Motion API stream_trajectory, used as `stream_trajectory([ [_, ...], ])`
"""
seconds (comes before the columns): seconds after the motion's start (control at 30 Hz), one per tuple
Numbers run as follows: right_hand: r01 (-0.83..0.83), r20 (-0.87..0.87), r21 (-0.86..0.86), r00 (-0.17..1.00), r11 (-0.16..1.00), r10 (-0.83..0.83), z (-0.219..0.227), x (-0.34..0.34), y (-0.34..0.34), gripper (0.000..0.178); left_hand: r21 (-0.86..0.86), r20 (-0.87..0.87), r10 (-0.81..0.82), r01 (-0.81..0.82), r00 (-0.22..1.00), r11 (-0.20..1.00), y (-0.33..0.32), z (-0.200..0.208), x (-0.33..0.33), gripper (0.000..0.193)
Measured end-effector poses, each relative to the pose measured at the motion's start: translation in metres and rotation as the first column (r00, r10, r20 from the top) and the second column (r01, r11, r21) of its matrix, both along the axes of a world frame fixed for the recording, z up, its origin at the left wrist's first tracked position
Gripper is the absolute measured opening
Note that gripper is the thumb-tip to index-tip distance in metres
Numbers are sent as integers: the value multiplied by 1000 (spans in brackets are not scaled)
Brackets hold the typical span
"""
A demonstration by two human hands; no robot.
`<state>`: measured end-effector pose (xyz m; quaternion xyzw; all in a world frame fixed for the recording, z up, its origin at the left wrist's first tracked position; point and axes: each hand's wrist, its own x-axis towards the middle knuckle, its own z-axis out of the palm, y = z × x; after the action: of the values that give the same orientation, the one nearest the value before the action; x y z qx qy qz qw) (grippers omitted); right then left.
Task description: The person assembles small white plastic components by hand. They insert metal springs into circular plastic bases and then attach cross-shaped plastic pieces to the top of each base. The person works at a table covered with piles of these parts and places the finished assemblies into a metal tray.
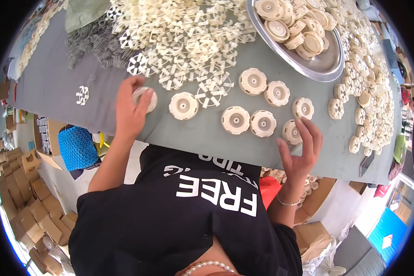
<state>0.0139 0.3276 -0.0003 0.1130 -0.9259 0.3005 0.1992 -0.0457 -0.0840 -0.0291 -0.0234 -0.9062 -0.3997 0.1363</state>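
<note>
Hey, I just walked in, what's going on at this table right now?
A person is handling round cream parts with both hands. The left hand grips one cream disc; the right hand is spread around another disc, though whether it grips it is unclear. Similar discs lie between them. Beyond are a pile of spoked cream pieces, grey coils and a metal tray of discs.

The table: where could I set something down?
Bare table shows at the left, between its edge, the grey heap and a lone spoked piece. A strip along the near edge is free, below the cream discs and between the left hand and right hand. Crowded: the far side, under the spoked pile and metal tray, and the right, under heaped cream parts.
</note>
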Motion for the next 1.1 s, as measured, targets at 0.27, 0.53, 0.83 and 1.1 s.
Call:
stream_trajectory([
  [0.27,-437,307,193,877,878,370,13,-102,-132,46,-161,-215,-174,141,961,977,40,32,9,27],
  [0.53,-59,211,-374,966,926,147,35,-79,-66,49,-115,-158,-311,295,937,948,65,23,31,50],
  [0.83,-152,178,-93,970,984,167,33,-6,-49,52,154,210,-482,458,851,876,133,24,25,88],
  [1.1,-308,278,-61,909,950,312,23,-24,-62,51,355,252,-584,487,772,798,131,5,19,98],
])
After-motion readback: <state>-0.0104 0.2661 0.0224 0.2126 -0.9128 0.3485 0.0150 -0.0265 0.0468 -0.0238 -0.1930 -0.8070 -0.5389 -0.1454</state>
